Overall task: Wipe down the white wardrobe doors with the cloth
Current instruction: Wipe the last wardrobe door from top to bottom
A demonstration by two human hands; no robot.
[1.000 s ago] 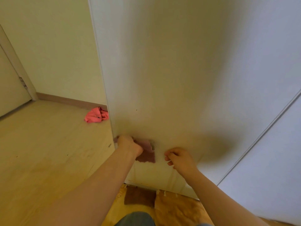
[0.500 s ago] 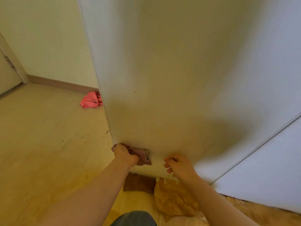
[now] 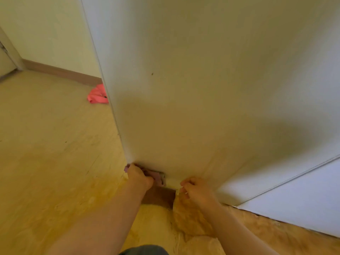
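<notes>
The white wardrobe door [image 3: 193,92] fills the upper middle of the view, angled open, with a small dark speck on it. My left hand [image 3: 138,176] grips a dull mauve cloth [image 3: 157,177] and presses it against the door's bottom left corner, just above the floor. My right hand [image 3: 196,188] sits to the right at the door's bottom edge, fingers curled, nothing visible in it. A second white door [image 3: 303,196] stands at the lower right.
A crumpled pink cloth [image 3: 97,97] lies on the wooden floor [image 3: 55,144] behind the door's left edge, near the brown skirting board [image 3: 60,72]. A dark brown patch [image 3: 160,196] and worn flooring lie under the door. My knee shows at the bottom edge.
My left hand has slid the cloth down the door from a little above the base to its bottom corner. My right hand followed down to the bottom edge.
</notes>
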